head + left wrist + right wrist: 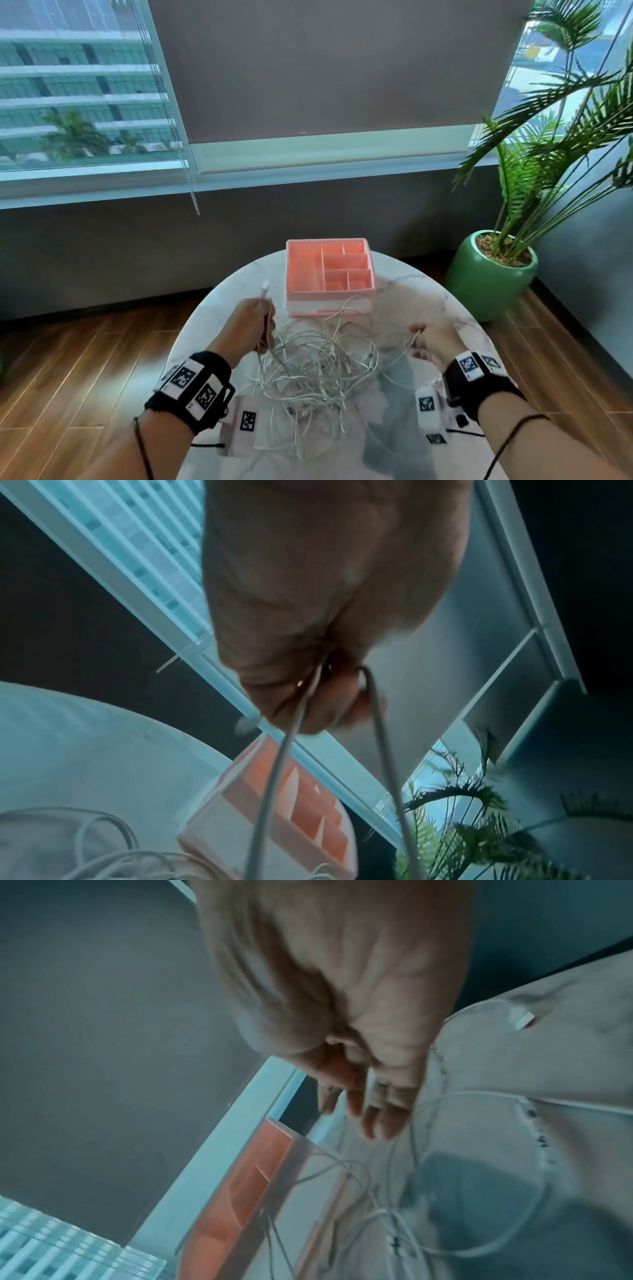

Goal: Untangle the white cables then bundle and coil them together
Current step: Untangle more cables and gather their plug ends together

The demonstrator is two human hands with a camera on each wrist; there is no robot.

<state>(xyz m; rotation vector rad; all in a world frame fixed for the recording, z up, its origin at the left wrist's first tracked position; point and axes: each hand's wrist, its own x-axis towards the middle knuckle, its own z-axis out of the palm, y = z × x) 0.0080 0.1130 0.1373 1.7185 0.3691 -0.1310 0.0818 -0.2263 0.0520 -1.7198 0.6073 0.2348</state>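
Note:
A tangle of white cables (315,373) lies in the middle of the round marble table (428,298). My left hand (260,325) is at the tangle's left edge and grips a white cable, whose plug end (265,291) sticks up above the fist. In the left wrist view two strands (294,723) hang from the closed left hand (308,691). My right hand (424,342) hovers at the tangle's right edge. The right wrist view shows its fingers (373,1118) fairly straight, with a thin strand (411,1118) running beside them. A loose plug (522,1020) lies farther right.
A pink compartment organizer (308,305) stands at the table's far side, just behind the cables; some loops reach its front wall (308,1164). A palm in a green pot (489,277) stands on the wooden floor to the right. A window and wall lie beyond.

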